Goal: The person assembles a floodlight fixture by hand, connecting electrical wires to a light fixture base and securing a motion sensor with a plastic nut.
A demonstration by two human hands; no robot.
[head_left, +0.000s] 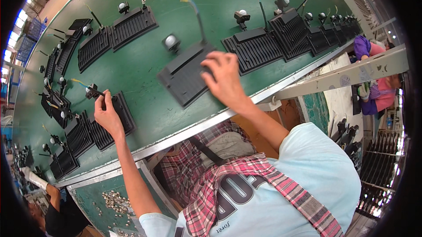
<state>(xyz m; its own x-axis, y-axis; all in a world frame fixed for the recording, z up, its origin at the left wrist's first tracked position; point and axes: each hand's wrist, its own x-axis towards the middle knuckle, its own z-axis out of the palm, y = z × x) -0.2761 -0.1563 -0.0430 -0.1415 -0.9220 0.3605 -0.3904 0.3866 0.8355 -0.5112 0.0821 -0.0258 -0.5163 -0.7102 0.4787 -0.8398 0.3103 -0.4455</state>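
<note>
A black finned floodlight lies in front of me on the green table, blurred as if in motion. It carries a white-domed sensor head and an upright cable with a yellow-green end. The curled fingers of my right hand grip its right edge. At the left, my left hand pinches a black part beside the small sensor head of a second floodlight. That floodlight lies partly under the hand, so the exact grip is hidden.
Several similar floodlights stand in rows at the left, the back and the right of the green table. Its metal edge runs before me. Below it, a green tray holds small metal parts. Other people sit at both sides.
</note>
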